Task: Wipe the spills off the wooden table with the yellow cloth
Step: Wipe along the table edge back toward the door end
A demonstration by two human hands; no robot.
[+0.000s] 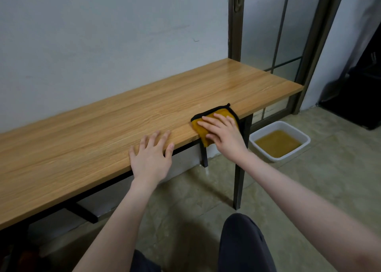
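Against a pale wall, a long wooden table on dark metal legs is seen, and its near edge is where the work is placed. On that edge the yellow cloth, trimmed in black, is pressed flat beneath the fingers of the right hand; one corner of it is draped over the edge, below the thumb. Nothing is pinched or gripped: the fingers are laid straight and spread on top, probably so that pressure is shared across the whole pad while it is slid. Beyond the fingertips only a strip of cloth and bare wood are shown.

To the thumb side, apart from the cloth, the left hand is rested palm-down on the table edge with fingers relaxed and splayed, holding nothing; it is judged to be there as a brace for the leaning body.

No clear puddle can be made out on the wood, so the remaining spill cannot be judged.

Past the little-finger side of the right hand, a white basin of murky yellow-brown water is set on the floor, presumably for rinsing the cloth
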